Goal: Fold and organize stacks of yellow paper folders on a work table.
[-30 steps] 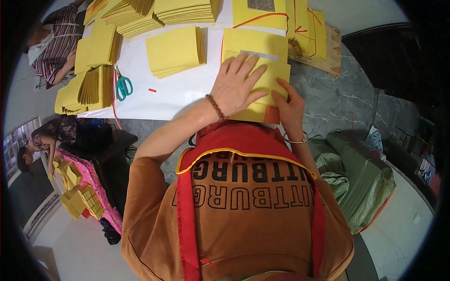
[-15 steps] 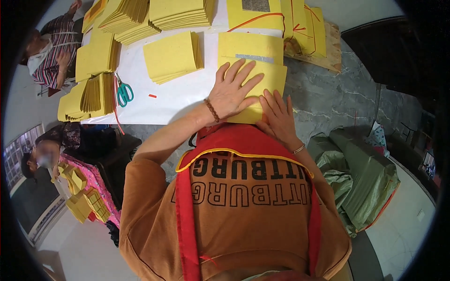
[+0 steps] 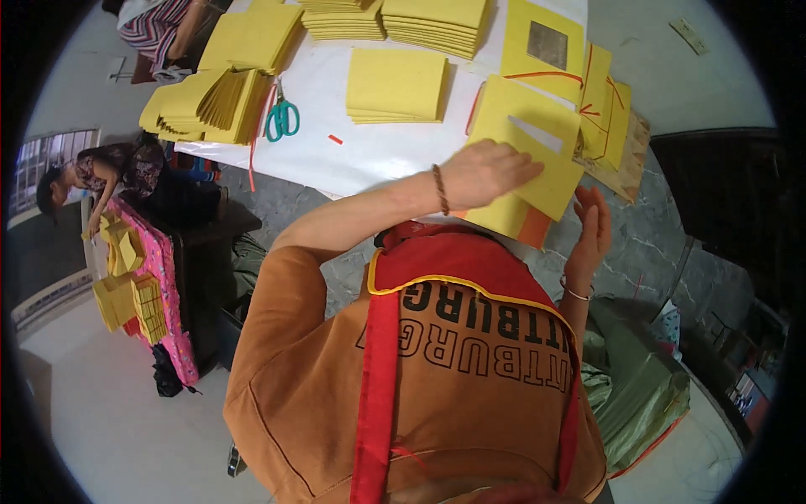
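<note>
Yellow paper sheets lie in a skewed pile near the table's right edge, with a pale strip showing between them and an orange patch at the near corner. Across the upper sheet reaches my left hand, its fingers curled and pressed together on the paper; whether they pinch anything is hidden. My right hand is raised just right of the pile, apart from it, fingers stretched upward with nothing in them. A neat stack of folded yellow paper sits left of the pile.
Teal-handled scissors and a small red strip lie on the white-covered table. More yellow stacks line the far side. Red-corded yellow bundles stand at right. Two people are at the left; a green covered bulk is behind right.
My left hand has gone from spread flat to curled over the paper. My right hand has lifted off to the right. The sheets now lie turned, uncovering orange. The view has shifted.
</note>
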Tool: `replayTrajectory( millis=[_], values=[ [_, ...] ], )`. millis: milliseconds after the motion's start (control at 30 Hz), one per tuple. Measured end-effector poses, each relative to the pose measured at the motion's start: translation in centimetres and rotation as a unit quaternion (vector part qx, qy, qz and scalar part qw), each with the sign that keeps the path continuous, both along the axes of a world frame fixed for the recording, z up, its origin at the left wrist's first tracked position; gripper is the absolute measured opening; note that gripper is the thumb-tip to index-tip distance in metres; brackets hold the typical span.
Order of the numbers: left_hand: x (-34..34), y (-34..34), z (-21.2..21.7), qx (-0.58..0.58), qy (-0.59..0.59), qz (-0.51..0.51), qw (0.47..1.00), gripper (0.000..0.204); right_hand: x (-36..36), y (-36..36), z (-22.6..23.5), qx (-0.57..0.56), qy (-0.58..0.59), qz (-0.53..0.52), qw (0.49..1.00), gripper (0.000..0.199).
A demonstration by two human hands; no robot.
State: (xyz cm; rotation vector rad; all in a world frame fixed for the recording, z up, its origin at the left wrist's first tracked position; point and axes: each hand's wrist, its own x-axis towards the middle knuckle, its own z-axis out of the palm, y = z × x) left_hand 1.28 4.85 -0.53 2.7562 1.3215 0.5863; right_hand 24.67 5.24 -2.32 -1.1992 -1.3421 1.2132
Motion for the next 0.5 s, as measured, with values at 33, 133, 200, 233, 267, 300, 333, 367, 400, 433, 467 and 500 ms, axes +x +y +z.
replayTrajectory(
  millis=[33, 133, 200, 233, 267, 300, 333, 367, 400, 433, 467, 500],
  values=[
    [-1.6, 0.1, 0.2, 0.06, -0.091, 0.016, 0.994, 0.041, 0.2, -0.1, 0.1, -0.008, -0.011, -0.026, 1.0, 0.034],
    [-7.4, 0.2, 1.8, 0.176, -0.107, 0.136, 0.969, 0.045, 0.4, -0.3, -0.2, -0.031, -0.01, -0.033, 0.999, 0.033],
    [-11.7, 0.4, 0.5, 0.218, 0.006, 0.236, 0.947, 0.051, 0.3, -0.5, -0.5, -0.044, -0.021, -0.03, 0.998, 0.032],
    [-13.9, 0.7, -1.3, 0.221, 0.039, 0.259, 0.939, 0.052, 0.2, -0.6, -1.0, -0.036, -0.012, -0.012, 0.999, 0.031],
    [-15.2, 0.8, -2.6, 0.184, 0.058, 0.264, 0.945, 0.053, 0.0, -0.6, -1.5, -0.028, -0.002, 0.003, 1.0, 0.029],
    [-16.1, 0.7, -3.7, 0.147, 0.077, 0.268, 0.949, 0.054, -0.3, -0.6, -1.7, -0.028, -0.003, 0.002, 1.0, 0.029],
    [-16.6, 0.5, -5.5, 0.148, 0.075, 0.267, 0.949, 0.054, -0.6, -0.7, -1.8, -0.016, -0.002, 0.022, 1.0, 0.028],
    [-17.0, 0.3, -7.3, 0.095, 0.094, 0.267, 0.955, 0.055, -0.8, -0.7, -1.9, -0.003, 0.0, 0.043, 0.999, 0.027],
    [-16.9, 0.3, -7.6, 0.04, 0.111, 0.263, 0.958, 0.056, -0.9, -0.8, -2.0, -0.004, -0.001, 0.041, 0.999, 0.027],
    [-16.9, 0.5, -7.8, 0.04, 0.11, 0.26, 0.958, 0.056, -0.9, -0.9, -2.0, -0.014, -0.012, 0.041, 0.999, 0.027],
    [-16.6, 0.4, -8.2, -0.003, 0.119, 0.278, 0.953, 0.058, -0.9, -0.9, -2.1, -0.025, -0.022, 0.041, 0.999, 0.027],
    [-15.9, 0.3, -7.9, -0.047, 0.128, 0.294, 0.946, 0.059, -0.9, -1.0, -2.3, -0.04, -0.015, 0.035, 0.998, 0.028]
  ],
)
